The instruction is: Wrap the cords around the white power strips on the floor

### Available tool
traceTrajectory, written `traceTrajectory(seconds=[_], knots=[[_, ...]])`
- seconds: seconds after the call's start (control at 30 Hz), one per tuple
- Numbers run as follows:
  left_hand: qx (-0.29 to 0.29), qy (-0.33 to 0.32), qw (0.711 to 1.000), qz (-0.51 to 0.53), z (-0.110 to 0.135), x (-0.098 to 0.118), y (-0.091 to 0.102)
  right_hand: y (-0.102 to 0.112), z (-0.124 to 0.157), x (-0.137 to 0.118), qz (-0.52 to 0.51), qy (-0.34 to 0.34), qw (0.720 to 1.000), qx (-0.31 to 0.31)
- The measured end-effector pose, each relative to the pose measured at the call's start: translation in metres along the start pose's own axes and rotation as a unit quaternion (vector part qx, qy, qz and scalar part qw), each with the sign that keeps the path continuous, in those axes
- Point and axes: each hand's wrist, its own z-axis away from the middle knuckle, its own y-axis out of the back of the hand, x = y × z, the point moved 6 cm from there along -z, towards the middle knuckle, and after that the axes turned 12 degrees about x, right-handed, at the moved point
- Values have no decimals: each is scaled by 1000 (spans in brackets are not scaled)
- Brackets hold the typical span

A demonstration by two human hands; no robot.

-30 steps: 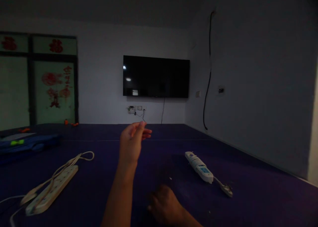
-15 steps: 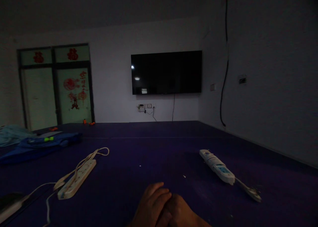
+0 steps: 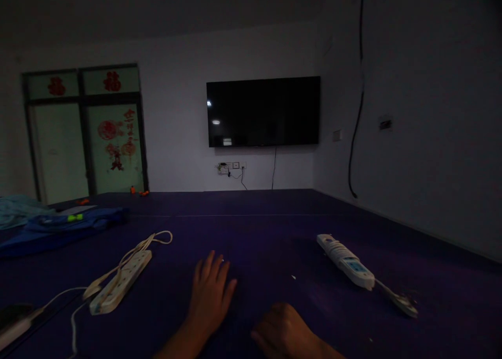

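Observation:
My left hand (image 3: 210,291) lies over the purple surface (image 3: 251,233), fingers stretched and a little apart, with nothing in it. Close by its fingertips is a tiny white scrap. To the right, lower in the view, my right hand (image 3: 284,330) is curled into a loose fist, its palm hidden. Left of my left hand rests a white power strip (image 3: 121,283) with its cord looped over it. Beyond my right hand, another power strip (image 3: 345,261) with blue sockets has its cord wound around its body. Neither hand touches a strip.
Blue cloth (image 3: 78,225) is heaped at the left, with a yellow-green item (image 3: 75,217) on it. Small orange objects (image 3: 144,193) sit near the far edge. A television (image 3: 263,113) hangs on the back wall, and a black cable (image 3: 356,134) runs down the right wall.
My hands were together and have come apart. The left hand has moved left and forward with its fingers spread; the right stays low, curled.

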Motion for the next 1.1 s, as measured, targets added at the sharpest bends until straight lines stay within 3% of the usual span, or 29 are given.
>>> traceTrajectory(seconds=[0.1, 0.17, 0.23, 0.33, 0.4, 0.53, 0.63, 0.83, 1.1], knots=[[63, 101, 980, -157, -12, -68, 22, 1, 1, 4, -15, -19, 1000, -12], [73, 140, 953, -258, -10, -111, 39, -1, 2, 6, -15, -30, 999, -19], [52, 181, 914, -360, 0, -146, 55, -4, 3, 7, -12, -36, 999, -28], [-16, 257, 850, -459, 20, -179, 70, -6, 4, 6, -8, -34, 999, -40], [-50, 278, 837, -470, 27, -187, 74, -7, 5, 5, -5, -28, 998, -49], [-55, 270, 844, -461, 26, -187, 78, -10, 7, 5, 3, -20, 997, -68], [-75, 306, 840, -442, 23, -193, 83, -12, 8, 6, 4, -24, 996, -83], [-118, 298, 866, -384, 19, -190, 86, -12, 6, 6, 0, -29, 995, -97], [-134, 287, 875, -366, 19, -197, 83, -10, 4, 6, 0, -33, 994, -109]])
